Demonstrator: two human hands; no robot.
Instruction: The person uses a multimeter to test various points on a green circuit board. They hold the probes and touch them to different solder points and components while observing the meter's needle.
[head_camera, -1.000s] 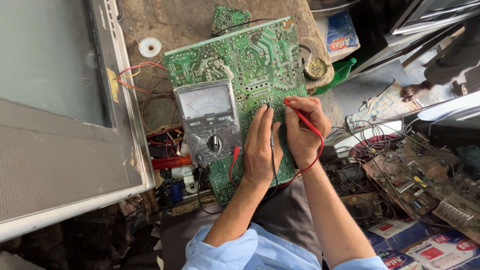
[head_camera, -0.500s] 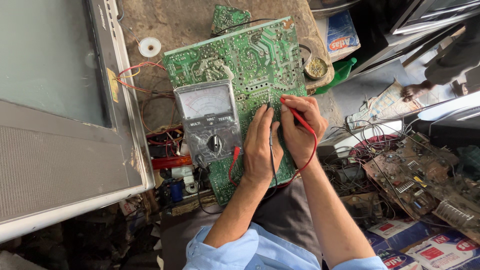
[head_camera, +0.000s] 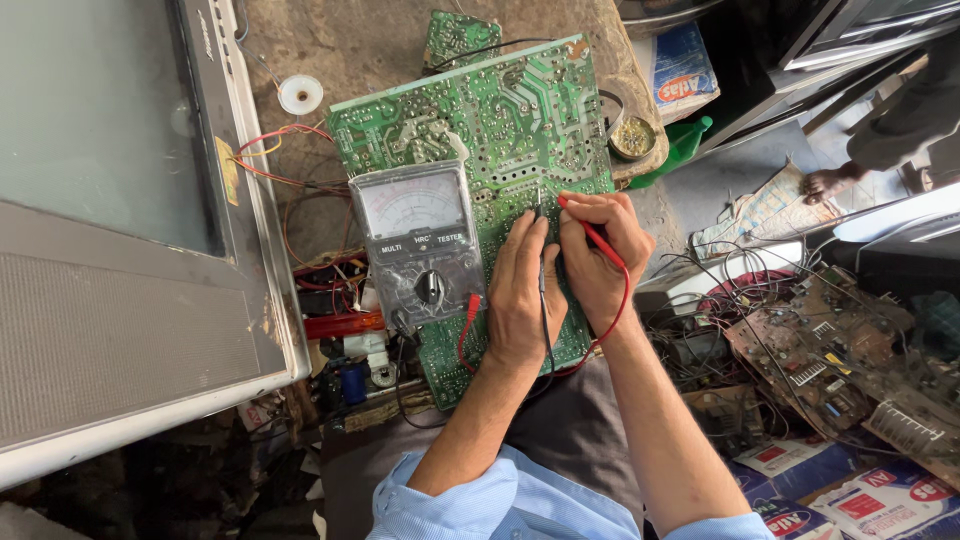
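A large green circuit board (head_camera: 500, 130) lies solder side up in front of me. A grey analogue meter (head_camera: 418, 245) rests on its left part. My left hand (head_camera: 522, 300) lies on the board and holds a black test probe (head_camera: 541, 262) with its tip on the solder side. My right hand (head_camera: 600, 262) pinches a red test probe (head_camera: 590, 232), its tip touching the board just right of the black one. Red and black leads loop back under my wrists toward the meter.
A grey television set (head_camera: 120, 230) fills the left side. A white solder spool (head_camera: 300, 95) and a small green board (head_camera: 460, 35) sit further back. A round tin (head_camera: 632, 138) lies at the board's right edge. Scrap boards and wires (head_camera: 820, 350) pile up at right. Another person's foot (head_camera: 828, 182) shows.
My right hand has drawn in slightly toward the left hand, bringing the red probe tip closer to the black one. The meter and board have stayed put.
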